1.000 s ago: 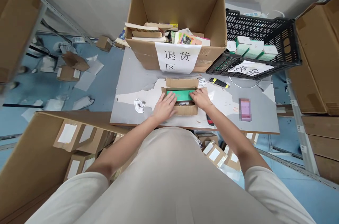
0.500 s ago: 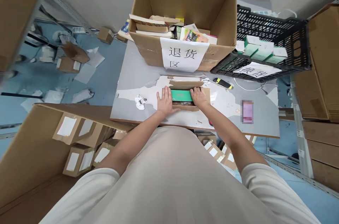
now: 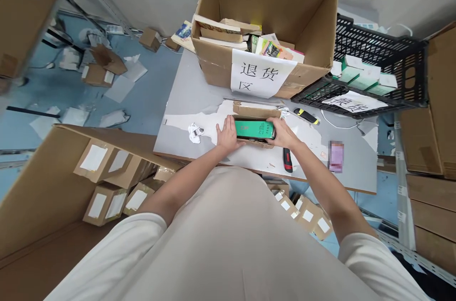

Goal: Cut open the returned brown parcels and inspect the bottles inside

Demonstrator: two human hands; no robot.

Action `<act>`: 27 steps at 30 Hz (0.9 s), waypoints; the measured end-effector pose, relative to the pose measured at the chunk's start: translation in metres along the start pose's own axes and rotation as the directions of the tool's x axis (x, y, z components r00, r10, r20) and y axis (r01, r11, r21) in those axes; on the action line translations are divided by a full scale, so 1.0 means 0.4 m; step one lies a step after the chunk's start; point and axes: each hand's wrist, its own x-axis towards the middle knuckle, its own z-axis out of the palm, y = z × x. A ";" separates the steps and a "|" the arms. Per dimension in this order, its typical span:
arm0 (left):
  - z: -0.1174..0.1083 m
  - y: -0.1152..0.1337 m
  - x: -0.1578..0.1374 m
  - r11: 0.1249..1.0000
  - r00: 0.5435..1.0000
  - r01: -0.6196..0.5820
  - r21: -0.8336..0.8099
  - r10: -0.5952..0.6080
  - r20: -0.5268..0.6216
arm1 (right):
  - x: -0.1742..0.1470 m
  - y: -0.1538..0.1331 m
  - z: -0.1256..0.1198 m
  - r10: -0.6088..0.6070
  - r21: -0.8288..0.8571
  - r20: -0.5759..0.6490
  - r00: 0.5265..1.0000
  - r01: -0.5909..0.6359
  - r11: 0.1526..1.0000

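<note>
A green box [image 3: 253, 129] with printed lettering lies in an opened cardboard carton [image 3: 257, 112], whose flaps stand along the back and front. Its right end looks slightly raised, with a dark gap beside it. My right hand [image 3: 284, 134] has its fingers curled round that end and grips it. Over the left end my left hand [image 3: 226, 135] lies with fingers stretched out, touching the green box and the carton. A red and black box cutter [image 3: 287, 160] is close to my right wrist.
A large carton of books [image 3: 261, 73] stands behind, beside a black crate [image 3: 413, 94] holding green-and-white boxes. On the table are a yellow and black cutter [image 3: 306, 116], crumpled paper [image 3: 195, 133] and a blurred-out pink item [image 3: 336, 156]. Packed parcels [image 3: 96, 158] sit lower left.
My right hand has shifted to the green box's right end and closed round it, uncovering more of its top. The red cutter shows more fully. My left hand stays at the left end.
</note>
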 end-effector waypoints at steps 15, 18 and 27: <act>-0.008 0.075 0.003 0.988 0.998 -0.058 -0.141 0.060 0.013 | 0.023 -0.127 0.004 -0.125 -0.062 -0.122 0.985 0.118 0.991; -0.021 0.079 -0.001 0.965 0.997 -0.051 -0.256 0.035 -0.066 | 0.006 -0.140 -0.077 -0.170 -0.027 -0.292 0.941 0.170 0.985; -0.097 0.093 -0.033 0.576 0.795 -0.596 -0.559 0.323 -0.514 | -0.109 -0.280 -0.324 -0.390 -0.007 -0.438 0.810 0.431 0.902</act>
